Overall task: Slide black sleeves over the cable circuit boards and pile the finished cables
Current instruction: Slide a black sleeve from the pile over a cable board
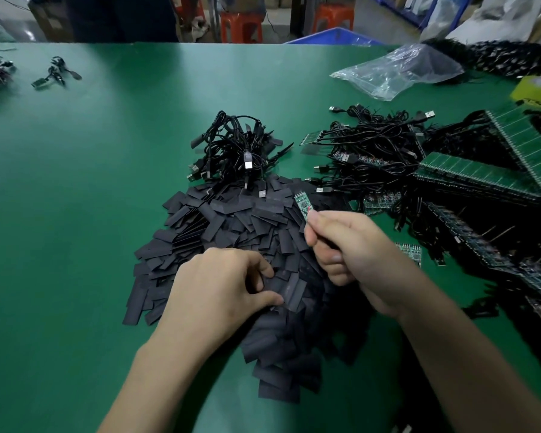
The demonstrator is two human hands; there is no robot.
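A green work table (91, 182) fills the view, with orange stools and a blue bin in the room beyond its far edge. The step in hand looks like the start of 1 sleeving cycle: a board is picked up and a sleeve is being sought, and nothing is on the board yet.

The right hand (350, 245) is closed, thumb and forefinger pinching the near end of a small green circuit board (303, 204). The board sticks out up and to the left past those fingertips, bare along all its visible length. Its cable is hidden under the hand.

The left hand (222, 285) rests on the heap of black sleeves (231, 220), fingers curled, with thumb and forefinger closing on 1 sleeve (289, 290) at the top of the heap. That sleeve lies just off the fingertips' right side, below the right hand and near it. Whether it is already lifted clear of the others I cannot tell.

My judgement of the next move: separate that single sleeve from its neighbours, squeeze its flat mouth open, bring it to the free end of the board and push it down over the board. The flat sleeves may cling together, so 2 could come up at once.

The pile of finished cables (235, 148) lies beyond the heap, well past both sets of fingers. Unsleeved cables (375, 145) lie beyond the right hand's fingertips, to their right.
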